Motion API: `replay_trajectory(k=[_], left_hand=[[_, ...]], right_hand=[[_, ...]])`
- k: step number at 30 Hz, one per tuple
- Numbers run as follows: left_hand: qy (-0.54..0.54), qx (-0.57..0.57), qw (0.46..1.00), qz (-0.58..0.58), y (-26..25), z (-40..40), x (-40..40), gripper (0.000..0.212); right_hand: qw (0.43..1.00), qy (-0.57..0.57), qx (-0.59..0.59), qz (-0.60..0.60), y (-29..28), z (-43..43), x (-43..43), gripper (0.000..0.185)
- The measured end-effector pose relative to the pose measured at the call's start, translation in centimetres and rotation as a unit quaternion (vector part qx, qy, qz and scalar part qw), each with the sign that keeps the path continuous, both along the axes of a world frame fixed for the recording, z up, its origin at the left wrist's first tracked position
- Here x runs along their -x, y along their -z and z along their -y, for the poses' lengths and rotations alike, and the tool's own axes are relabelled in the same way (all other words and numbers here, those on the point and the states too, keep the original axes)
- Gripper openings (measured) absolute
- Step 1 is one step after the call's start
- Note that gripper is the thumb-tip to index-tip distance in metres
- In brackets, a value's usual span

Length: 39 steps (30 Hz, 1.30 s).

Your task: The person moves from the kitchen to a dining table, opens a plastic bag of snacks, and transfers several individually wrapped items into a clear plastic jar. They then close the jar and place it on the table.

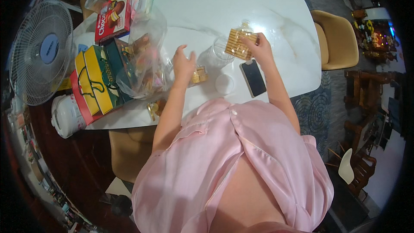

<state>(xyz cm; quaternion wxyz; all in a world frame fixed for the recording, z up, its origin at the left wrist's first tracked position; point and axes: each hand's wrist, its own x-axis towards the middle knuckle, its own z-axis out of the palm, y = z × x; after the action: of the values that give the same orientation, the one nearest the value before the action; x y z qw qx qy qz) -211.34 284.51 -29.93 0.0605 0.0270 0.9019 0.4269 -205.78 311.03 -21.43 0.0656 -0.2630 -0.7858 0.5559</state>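
My right hand grips a clear-wrapped pack of striped wafer rolls, held up beside a transparent plastic jar. Over the table, left of the jar, my left hand is raised with its fingers apart and nothing in them. Just beside that hand sits a small clear pack of golden sweets, partly hidden by it. A round white lid lies in front of the jar. To its right rests a dark-screened phone, below my right hand.
A clear plastic bag of wrapped snacks, yellow-and-green gift bags and a red Choco-Pie box crowd the left of the marble-patterned table. A standing fan and white bucket are at far left. Tan chairs surround the table.
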Motion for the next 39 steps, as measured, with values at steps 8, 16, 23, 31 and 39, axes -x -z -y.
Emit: replay_trajectory(k=[8,16,23,31,39], left_hand=[[0.184,-0.058,0.981,0.009,-6.6,-7.0,-1.6,0.094],[0.198,-0.031,0.979,-0.028,-3.9,-6.8,-0.2,0.096],[0.313,-0.069,0.945,0.069,-4.5,-5.9,3.2,0.103],[0.31,-0.081,0.946,0.055,-4.2,-6.4,2.9,0.099],[0.302,-0.083,0.949,-0.024,-2.8,-7.0,1.0,0.114]], right_hand=[[0.997,-0.078,-0.004,-0.03,1.9,3.0,0.4,0.072],[0.97,-0.195,-0.135,0.056,0.5,1.8,-0.2,0.065],[0.969,-0.24,-0.054,0.023,3.1,-0.4,0.4,0.073],[0.955,-0.256,-0.151,-0.006,2.1,0.3,0.2,0.077],[0.972,-0.069,-0.211,0.08,-2.8,4.1,1.5,0.057]])
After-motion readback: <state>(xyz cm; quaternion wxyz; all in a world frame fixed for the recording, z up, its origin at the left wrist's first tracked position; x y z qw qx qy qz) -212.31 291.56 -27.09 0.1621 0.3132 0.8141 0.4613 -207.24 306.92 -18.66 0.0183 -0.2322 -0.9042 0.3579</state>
